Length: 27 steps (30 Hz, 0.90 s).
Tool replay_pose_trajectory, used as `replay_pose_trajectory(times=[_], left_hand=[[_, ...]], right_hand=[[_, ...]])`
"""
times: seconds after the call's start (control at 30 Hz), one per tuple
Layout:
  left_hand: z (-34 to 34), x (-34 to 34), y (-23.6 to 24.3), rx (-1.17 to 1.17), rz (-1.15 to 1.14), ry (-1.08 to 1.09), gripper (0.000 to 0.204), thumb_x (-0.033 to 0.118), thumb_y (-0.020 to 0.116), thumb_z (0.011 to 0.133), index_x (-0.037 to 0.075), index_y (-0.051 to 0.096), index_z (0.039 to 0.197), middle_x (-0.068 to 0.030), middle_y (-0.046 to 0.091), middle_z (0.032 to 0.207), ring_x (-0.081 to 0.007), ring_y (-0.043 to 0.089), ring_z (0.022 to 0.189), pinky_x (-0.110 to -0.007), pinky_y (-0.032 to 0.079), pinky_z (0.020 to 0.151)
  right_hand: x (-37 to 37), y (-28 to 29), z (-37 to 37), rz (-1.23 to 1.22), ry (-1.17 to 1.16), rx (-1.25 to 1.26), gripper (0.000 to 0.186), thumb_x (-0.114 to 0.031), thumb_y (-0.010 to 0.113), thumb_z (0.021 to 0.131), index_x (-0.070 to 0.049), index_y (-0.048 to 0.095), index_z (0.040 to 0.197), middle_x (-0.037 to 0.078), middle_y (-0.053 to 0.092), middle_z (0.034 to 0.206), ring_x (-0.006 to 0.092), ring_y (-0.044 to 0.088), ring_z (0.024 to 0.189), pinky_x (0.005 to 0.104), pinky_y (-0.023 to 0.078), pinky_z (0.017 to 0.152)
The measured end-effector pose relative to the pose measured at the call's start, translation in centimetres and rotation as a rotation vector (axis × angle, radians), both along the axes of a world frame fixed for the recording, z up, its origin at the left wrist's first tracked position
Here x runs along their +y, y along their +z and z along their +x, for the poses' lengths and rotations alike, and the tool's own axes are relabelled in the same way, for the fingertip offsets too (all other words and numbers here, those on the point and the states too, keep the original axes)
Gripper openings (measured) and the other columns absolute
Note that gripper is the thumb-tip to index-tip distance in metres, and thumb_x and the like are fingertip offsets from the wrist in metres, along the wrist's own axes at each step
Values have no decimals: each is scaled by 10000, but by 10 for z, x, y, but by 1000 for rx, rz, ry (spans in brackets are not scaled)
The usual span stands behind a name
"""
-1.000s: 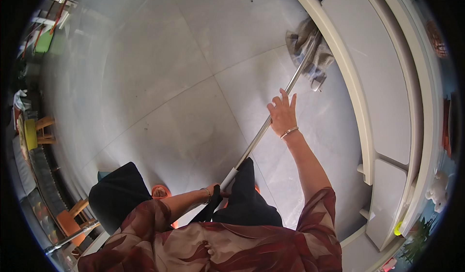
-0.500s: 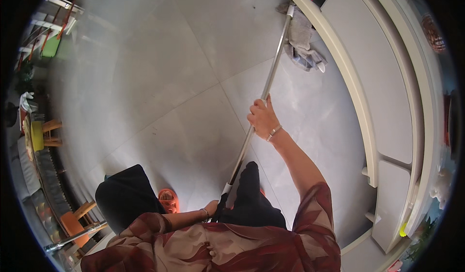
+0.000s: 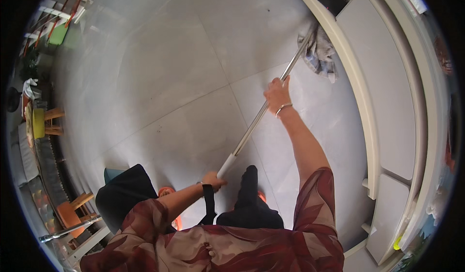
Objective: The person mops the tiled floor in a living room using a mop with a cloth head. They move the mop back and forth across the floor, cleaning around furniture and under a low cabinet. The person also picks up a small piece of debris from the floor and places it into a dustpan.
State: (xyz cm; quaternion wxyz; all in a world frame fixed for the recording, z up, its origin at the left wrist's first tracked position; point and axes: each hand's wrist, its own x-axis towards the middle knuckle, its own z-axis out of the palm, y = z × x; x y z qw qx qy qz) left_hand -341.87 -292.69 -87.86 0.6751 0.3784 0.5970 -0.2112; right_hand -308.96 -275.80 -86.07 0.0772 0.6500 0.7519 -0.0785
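Observation:
A mop with a shiny metal pole (image 3: 252,127) slants from the lower middle to the upper right. My right hand (image 3: 277,96) is wrapped round the middle of the pole, arm stretched forward. Lower down, my left hand (image 3: 212,180) grips the pole's end, by its white sleeve (image 3: 226,166); a black strap hangs at that wrist. The grey cloth mop head (image 3: 320,54) lies on the tiled floor (image 3: 174,78), bunched against the foot of a cream-edged cabinet (image 3: 387,78). Part of the cloth is hidden by the cabinet's edge.
Along the right side runs the curved cabinet base, with a black object (image 3: 332,2) near its far end. At the left stand wooden stool legs (image 3: 54,121), an orange seat (image 3: 70,219) and a green item (image 3: 58,34). Orange slippers (image 3: 165,191) show below me.
The mop has slid to the right, its cloth now closer to the cabinet's edge. My left hand has come forward from my body, and my right hand has moved forward and right.

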Motion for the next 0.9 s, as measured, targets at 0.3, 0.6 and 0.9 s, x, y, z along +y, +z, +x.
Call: replay_pose_trajectory(times=[0.3, 0.6, 0.9], left_hand=[[-83, -136, -13, -321, -15, -385, 385, 402, 637, 719, 22, 644, 783, -137, 612, 674, -249, 601, 655, -376, 451, 615], [-51, -125, 5, -229, -115, -264, 370, 389, 634, 723, 28, 641, 798, -117, 614, 700, -230, 592, 648, -363, 449, 600], [-73, -133, 9, -340, -83, -280, 355, 377, 630, 726, 33, 639, 813, -97, 617, 727, -212, 584, 640, -350, 447, 584]], right_hand=[[-100, 0, -85, 264, 235, 322, 40, -99, 587, 599, -97, 563, 567, 48, 496, 705, 258, 489, 904, 698, 176, 952], [-74, 22, -52, 128, 334, 231, 36, -151, 601, 666, -117, 603, 679, 60, 520, 787, 236, 487, 989, 709, 135, 956], [-88, -1, -114, 123, 338, 272, 81, -139, 565, 703, -118, 614, 764, 98, 538, 941, 230, 468, 1073, 704, 190, 937]])
